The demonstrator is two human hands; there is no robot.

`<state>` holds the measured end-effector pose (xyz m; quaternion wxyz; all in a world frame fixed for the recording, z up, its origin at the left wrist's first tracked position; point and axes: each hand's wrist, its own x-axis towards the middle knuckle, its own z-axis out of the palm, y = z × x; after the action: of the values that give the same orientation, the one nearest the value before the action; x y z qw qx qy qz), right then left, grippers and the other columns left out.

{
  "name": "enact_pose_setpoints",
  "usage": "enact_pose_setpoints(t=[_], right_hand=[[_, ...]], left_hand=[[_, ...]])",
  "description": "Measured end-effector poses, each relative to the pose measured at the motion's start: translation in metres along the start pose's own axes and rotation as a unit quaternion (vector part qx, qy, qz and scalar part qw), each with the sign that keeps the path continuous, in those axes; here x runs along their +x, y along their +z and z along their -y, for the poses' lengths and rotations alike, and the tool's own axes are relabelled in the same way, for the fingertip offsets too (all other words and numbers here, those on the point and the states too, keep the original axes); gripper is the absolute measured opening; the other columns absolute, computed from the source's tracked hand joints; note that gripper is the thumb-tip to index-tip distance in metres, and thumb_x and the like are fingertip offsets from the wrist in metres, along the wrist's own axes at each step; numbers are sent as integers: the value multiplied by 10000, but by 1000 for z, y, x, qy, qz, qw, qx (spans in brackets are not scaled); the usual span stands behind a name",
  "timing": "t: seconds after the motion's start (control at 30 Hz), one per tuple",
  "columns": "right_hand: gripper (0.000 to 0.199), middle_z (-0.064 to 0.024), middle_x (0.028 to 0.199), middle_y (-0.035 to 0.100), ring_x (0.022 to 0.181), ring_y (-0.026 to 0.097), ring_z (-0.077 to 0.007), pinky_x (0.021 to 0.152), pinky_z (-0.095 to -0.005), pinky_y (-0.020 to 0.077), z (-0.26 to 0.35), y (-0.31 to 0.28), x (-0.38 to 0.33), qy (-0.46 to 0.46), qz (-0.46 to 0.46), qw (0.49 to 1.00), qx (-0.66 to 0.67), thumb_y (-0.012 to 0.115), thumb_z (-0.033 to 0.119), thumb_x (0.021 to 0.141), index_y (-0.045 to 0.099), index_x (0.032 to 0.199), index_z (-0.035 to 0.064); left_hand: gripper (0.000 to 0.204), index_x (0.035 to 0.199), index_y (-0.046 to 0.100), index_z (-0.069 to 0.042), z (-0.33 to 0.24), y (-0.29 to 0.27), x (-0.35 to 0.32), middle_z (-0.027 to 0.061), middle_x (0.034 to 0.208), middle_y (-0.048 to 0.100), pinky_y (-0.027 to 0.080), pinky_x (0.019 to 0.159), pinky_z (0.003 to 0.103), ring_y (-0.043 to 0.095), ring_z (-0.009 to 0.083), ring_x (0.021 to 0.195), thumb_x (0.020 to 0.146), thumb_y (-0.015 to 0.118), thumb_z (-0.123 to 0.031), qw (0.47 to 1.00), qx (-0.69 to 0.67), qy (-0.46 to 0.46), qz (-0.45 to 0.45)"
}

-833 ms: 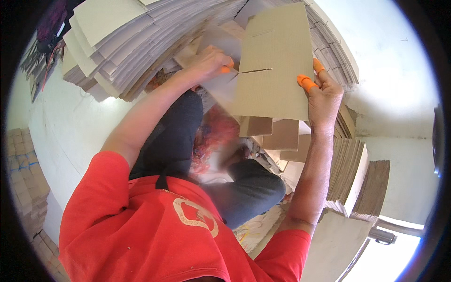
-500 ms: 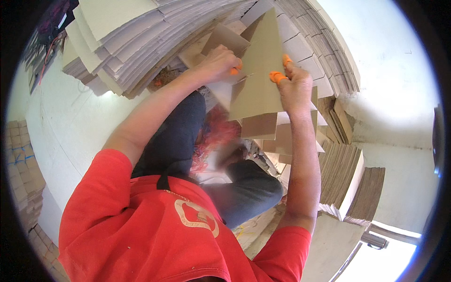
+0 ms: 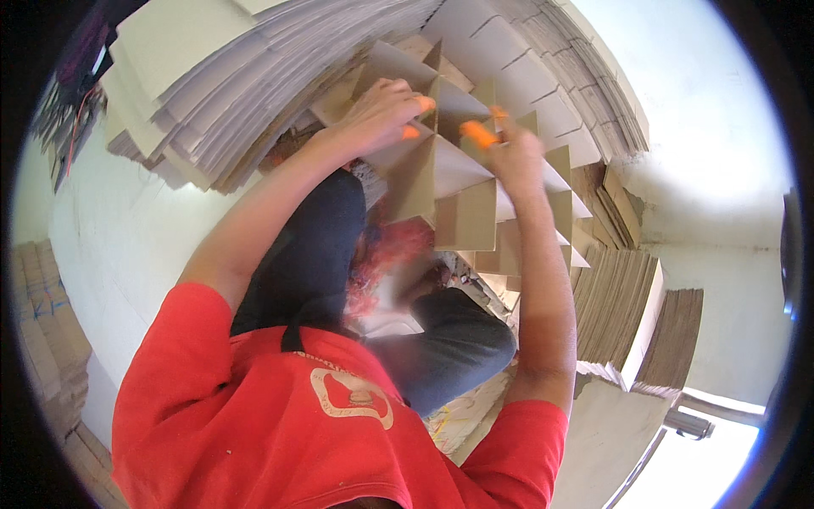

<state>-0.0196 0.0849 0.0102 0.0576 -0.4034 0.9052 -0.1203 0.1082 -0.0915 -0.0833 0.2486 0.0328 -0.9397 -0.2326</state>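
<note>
A cardboard divider grid [image 3: 466, 216] of crossing brown and pale strips stands in front of my lap. My left hand [image 3: 386, 114], with orange covers on its fingertips, is closed at the upper left of the grid, thumb and finger at the edge of a brown cardboard strip [image 3: 411, 182]. Over the middle of the grid is my right hand [image 3: 513, 157], slightly blurred. Its orange-covered thumb and finger are apart, with nothing visible between them. Part of the grid's right side is hidden behind my right forearm.
A tall stack of cardboard sheets [image 3: 203, 76] rises at the far left. More cardboard bundles [image 3: 585, 76] lean against the wall at the far right. Upright cardboard stacks [image 3: 615, 305] stand beside my right forearm. Red stringy material [image 3: 386, 254] lies between my legs.
The long cardboard strip held tilted over the grid now sits lower and upright among the others, uncovering the cells. My right hand has moved slightly left and down, off the strip.
</note>
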Motion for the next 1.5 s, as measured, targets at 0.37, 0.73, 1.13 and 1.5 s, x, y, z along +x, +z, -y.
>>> enact_pose_setpoints(t=[0.37, 0.73, 1.13, 1.5], right_hand=[[642, -225, 1042, 648, 958, 639, -350, 791, -407, 526, -124, 26, -76, -65, -102, 988, 93, 696, 380, 830, 531, 1297, -28], [520, -194, 998, 608, 956, 588, -352, 809, -431, 501, -95, 39, -131, -68, -171, 981, 64, 700, 221, 802, 558, 1241, -18], [320, -131, 1019, 682, 946, 649, -281, 848, -416, 552, -93, -44, -222, -139, -443, 868, -175, 757, 37, 796, 675, 1104, 19], [717, -166, 1404, 475, 1256, 469, -368, 1016, -599, 371, -294, -95, -294, 359, -322, 760, -436, 596, 489, 885, 385, 1433, 78]], left_hand=[[991, 1488, 303, -150, -14, 18, 66, 147, 1538, 281, 230, 1176, 429, 228, 319, 1440, 624, 763, 5, 987, 49, 113, 102], [382, 1081, 623, -87, -7, 67, 125, 111, 1027, 619, 453, 909, 439, 556, 308, 1041, 717, 708, -9, 952, 28, 195, 236], [182, 908, 584, -70, -157, -95, 171, 38, 873, 580, 512, 679, 282, 587, 183, 845, 737, 637, -101, 787, 348, 420, -287], [146, 918, 663, -33, 24, -181, 98, 87, 902, 660, 525, 704, 364, 601, 221, 1008, 815, 609, -121, 798, 588, -54, -122]])
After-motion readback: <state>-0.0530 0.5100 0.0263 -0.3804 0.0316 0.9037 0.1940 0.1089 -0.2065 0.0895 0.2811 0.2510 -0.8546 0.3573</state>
